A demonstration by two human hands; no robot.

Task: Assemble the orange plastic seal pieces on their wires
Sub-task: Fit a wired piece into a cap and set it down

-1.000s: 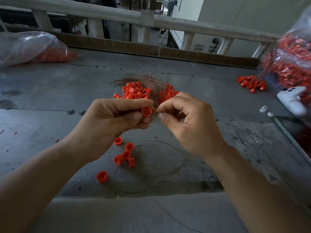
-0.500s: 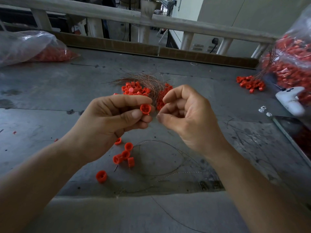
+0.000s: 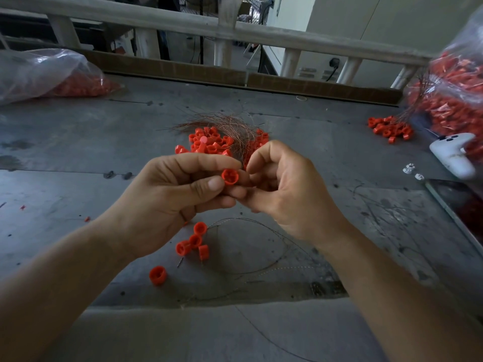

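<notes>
Left hand (image 3: 167,202) pinches orange seal piece (image 3: 230,176).

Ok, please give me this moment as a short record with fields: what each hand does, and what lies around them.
left hand: pinches one orange cap between thumb and fingers
right hand: fingers curled, tips beside the cap; no wire can be made out in it
behind hands: pile of caps under a bundle of wires
below hands: loose caps, thin wire
sides: left bag and right bag, both with orange pieces; white controller
</notes>
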